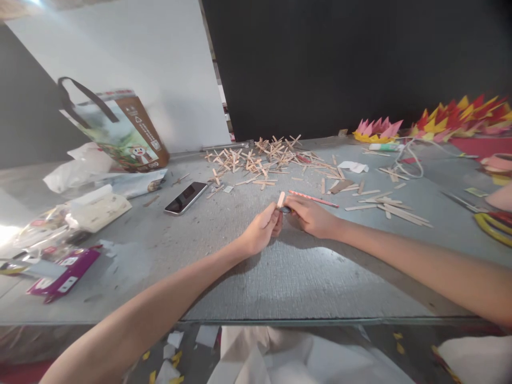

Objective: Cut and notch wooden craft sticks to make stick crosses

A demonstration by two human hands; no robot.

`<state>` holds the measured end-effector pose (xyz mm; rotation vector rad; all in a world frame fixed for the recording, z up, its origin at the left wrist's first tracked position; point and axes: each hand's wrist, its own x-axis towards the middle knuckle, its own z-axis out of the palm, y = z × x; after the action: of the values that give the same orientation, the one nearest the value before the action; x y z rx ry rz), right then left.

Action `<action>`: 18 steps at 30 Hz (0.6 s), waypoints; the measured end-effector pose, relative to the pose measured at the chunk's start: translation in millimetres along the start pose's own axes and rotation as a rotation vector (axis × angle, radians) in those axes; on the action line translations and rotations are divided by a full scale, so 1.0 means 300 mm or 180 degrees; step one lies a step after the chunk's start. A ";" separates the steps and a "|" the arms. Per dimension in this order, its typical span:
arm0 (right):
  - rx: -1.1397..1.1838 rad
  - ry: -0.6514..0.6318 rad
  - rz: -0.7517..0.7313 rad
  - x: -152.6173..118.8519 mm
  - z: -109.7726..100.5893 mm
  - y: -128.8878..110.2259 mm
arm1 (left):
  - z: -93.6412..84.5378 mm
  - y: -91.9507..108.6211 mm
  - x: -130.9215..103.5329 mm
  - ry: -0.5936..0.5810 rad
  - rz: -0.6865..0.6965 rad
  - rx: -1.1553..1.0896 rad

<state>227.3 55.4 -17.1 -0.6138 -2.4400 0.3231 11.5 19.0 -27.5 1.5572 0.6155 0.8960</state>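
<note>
My left hand (261, 228) is closed on a short wooden craft stick (281, 199), whose rounded end sticks up above the fingers. Just beside it, my right hand (312, 216) pinches a small dark grey piece (285, 209) against or close to the stick; its kind is not clear. Both hands rest low over the grey table (256, 282). Behind the right hand lies a patterned red-and-white pencil-like rod (314, 198). Beyond the hands spreads a heap of crossed wooden sticks (256, 162), and more loose flat sticks (400, 209) lie to the right.
A phone (186, 198), a shopping bag (132, 133) and a purple packet (66, 273) stand or lie at left. On the right are scissors (494, 225), a glue tube (386, 146), a white cord (418, 165) and folded-paper flowers (378, 130). A dark panel (352, 69) rises behind.
</note>
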 end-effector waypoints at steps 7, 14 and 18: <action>0.0054 -0.0072 -0.0015 -0.002 -0.003 0.001 | -0.003 0.010 -0.010 0.0049 -0.0056 0.0213; 0.0055 -0.0090 0.0015 -0.004 -0.006 0.002 | -0.008 0.012 -0.014 0.0061 -0.0092 0.0253; 0.0029 -0.0102 0.0010 -0.005 -0.005 0.002 | -0.009 0.017 -0.017 0.0048 -0.0092 0.0459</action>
<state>229.5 55.2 -17.0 -0.6129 -2.4670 0.3478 5.9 15.7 -23.6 1.6671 0.7250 0.8578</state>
